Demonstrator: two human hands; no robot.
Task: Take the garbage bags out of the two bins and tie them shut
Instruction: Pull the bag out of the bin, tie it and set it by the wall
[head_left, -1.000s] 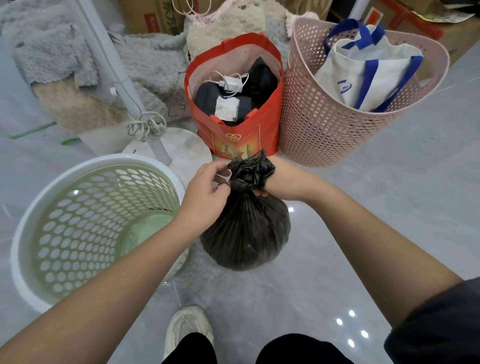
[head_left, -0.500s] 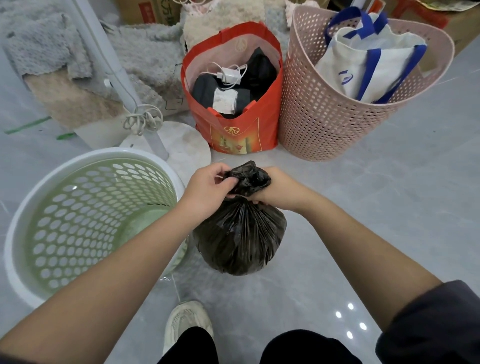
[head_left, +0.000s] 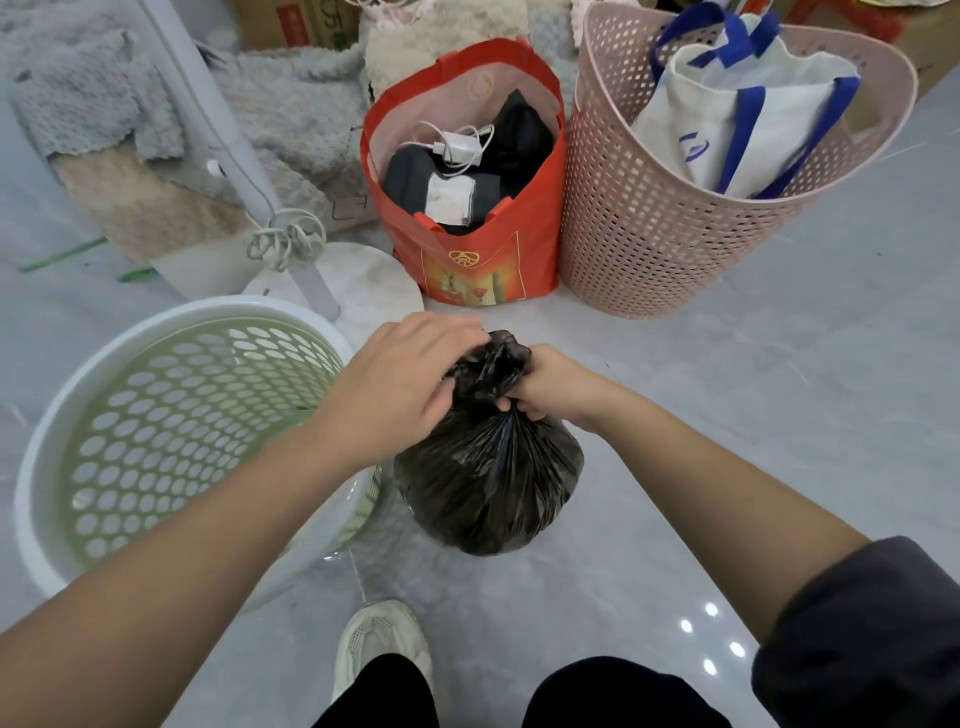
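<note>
A full black garbage bag (head_left: 488, 488) hangs above the grey floor in the middle of the view, its neck gathered and twisted. My right hand (head_left: 550, 387) grips the neck from the right. My left hand (head_left: 402, 384) lies over the bunched top of the bag, fingers curled on the plastic. To the left stands a green perforated bin with a white rim (head_left: 47, 431); it has no bag in it. A pink perforated bin (head_left: 649, 244) stands at the back right and holds a white tote with blue handles (head_left: 737, 109).
A red shopping bag (head_left: 524, 244) with dark clothes and a white charger stands between the bins. A white fan pole and round base (head_left: 363, 291) with a coiled cord rise at the back left, beside grey fluffy rugs. My white shoe (head_left: 382, 644) is below the bag.
My left hand has moved from the side of the neck up over the bag's top, pressing the loose bunched plastic down. The bag hangs slightly lower; my right hand keeps its grip.
</note>
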